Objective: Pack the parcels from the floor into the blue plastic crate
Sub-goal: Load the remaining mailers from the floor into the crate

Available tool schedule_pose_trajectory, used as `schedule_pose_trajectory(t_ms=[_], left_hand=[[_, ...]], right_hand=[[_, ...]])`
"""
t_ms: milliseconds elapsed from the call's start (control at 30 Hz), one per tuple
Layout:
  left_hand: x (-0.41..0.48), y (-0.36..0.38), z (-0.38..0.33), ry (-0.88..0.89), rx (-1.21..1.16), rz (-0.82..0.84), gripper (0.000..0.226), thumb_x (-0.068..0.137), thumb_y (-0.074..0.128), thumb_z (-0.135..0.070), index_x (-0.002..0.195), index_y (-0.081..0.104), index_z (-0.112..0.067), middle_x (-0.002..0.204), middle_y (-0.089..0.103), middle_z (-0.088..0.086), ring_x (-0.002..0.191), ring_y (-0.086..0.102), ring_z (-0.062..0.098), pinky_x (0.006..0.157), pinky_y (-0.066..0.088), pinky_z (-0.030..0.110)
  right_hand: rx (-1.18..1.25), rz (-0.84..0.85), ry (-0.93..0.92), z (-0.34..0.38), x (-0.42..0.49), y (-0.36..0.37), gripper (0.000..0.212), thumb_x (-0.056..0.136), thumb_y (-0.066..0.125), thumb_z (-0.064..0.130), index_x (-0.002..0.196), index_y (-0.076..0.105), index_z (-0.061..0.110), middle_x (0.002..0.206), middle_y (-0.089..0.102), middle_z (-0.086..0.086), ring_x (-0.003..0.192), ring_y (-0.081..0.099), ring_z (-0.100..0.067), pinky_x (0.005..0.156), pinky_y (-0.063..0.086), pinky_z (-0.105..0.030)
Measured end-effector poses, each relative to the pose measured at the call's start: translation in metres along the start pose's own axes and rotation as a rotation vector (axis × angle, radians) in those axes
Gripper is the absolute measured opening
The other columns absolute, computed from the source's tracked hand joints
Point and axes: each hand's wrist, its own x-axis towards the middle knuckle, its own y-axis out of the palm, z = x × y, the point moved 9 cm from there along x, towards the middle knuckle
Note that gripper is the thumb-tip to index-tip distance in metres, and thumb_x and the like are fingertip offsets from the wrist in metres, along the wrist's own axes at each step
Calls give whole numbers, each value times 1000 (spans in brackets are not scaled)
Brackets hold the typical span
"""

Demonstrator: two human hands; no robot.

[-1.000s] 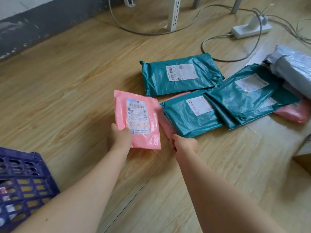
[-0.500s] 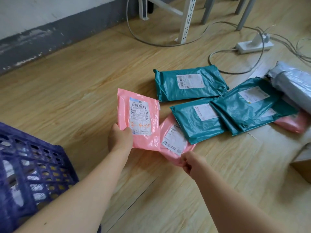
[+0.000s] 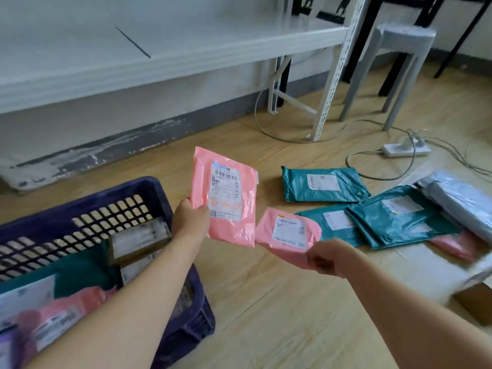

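One blue crate sits nearest, at the left. The left hand grips one pink parcel just beside it; the right hand pinches a second pink parcel. Beyond lie three teal parcels and seemingly one grey parcel.

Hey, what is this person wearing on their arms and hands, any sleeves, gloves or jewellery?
Nothing shows. The left hand and right hand are ungloved, no rings visible; the left forearm and right forearm are bare to the frame edge: no sleeves, watch or bracelet.
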Motion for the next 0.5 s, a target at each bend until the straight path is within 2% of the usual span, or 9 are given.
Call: schedule_pose_trajectory(t_ms=[100, 200, 267, 367, 467, 500], left_hand=[[-21, -41, -7, 1, -23, 29, 37, 92, 44, -12, 128, 50, -8, 114, 61, 11, 97, 58, 28, 79, 49, 34], [-39, -82, -15, 11, -64, 41, 37, 93, 45, -10, 131, 48, -8, 108, 60, 9, 92, 59, 25, 76, 51, 36], [-51, -109, -18, 22, -115, 14, 37, 95, 45, -9, 132, 47, -6, 110, 59, 9, 93, 59, 24, 72, 52, 35], [-69, -137, -8, -20, -242, -7, 33, 95, 45, -6, 128, 47, -1, 105, 58, 11, 89, 58, 24, 62, 49, 29], [-83, -150, 11, -134, -357, -12, 38, 92, 45, 0, 130, 46, 1, 101, 57, 13, 86, 59, 27, 67, 51, 35], [-86, -153, 12, -153, -379, -14, 39, 91, 45, 1, 130, 45, 1, 101, 56, 13, 83, 58, 26, 65, 51, 35]], right_hand=[[-62, -90, -104, 33, -38, -5, 20, 72, 53, -15, 61, 50, 1, 29, 43, -6, 20, 39, -12, 31, 39, -15], [-89, -154, -210, 57, -76, 3, 19, 68, 51, -15, 60, 49, 3, 47, 44, -10, 26, 35, -14, 31, 33, -12], [-80, -157, -262, 65, -100, 16, 19, 66, 48, -15, 60, 51, 3, 53, 44, -11, 30, 33, -13, 32, 30, -12], [-19, -163, -327, 69, -132, 33, 22, 65, 45, -14, 63, 58, 3, 53, 50, -11, 40, 43, -19, 42, 40, -23], [28, -186, -388, 73, -160, 41, 23, 79, 44, -7, 73, 62, 5, 57, 57, -12, 44, 52, -22, 43, 52, -27], [36, -196, -411, 74, -168, 42, 23, 84, 43, -2, 77, 63, 6, 59, 59, -12, 45, 55, -23, 48, 56, -30]])
